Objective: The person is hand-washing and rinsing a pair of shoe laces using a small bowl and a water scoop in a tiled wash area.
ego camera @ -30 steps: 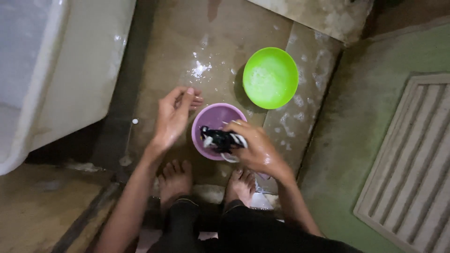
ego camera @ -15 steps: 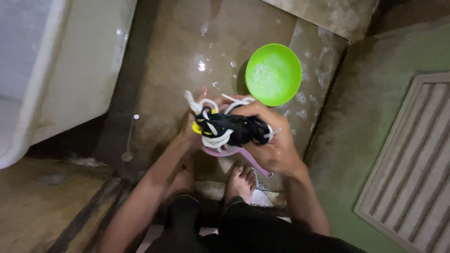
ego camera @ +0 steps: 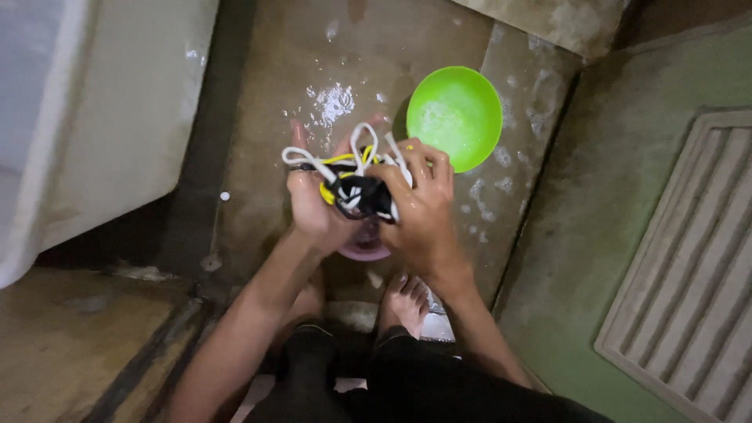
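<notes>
Lifted a little higher since half a second back, now well above the purple bowl [ego camera: 365, 249], with the cords spilling looser over the fingers

Clamped from both sides on one dark wet bundle [ego camera: 362, 194]: left hand [ego camera: 316, 210] cupped beneath with fingers curled in, right hand [ego camera: 419, 205] wrapped over with fingers pressed together on top. Looped out above the knuckles, several white cords [ego camera: 362, 142] and at least one yellow [ego camera: 338, 159]; exact count lost in the tangle. Judged from the tight two-handed grip, a squeeze or wring over the bowl rather than a dip. Two bowls: purple one mostly hidden right below the hands, green one [ego camera: 455, 116] just beyond the right hand, apart from it. Two bare feet [ego camera: 405, 300] on the wet floor [ego camera: 258, 94] below. One pale tub [ego camera: 86, 110] at left, one ribbed mat [ego camera: 693, 258] at right
</notes>
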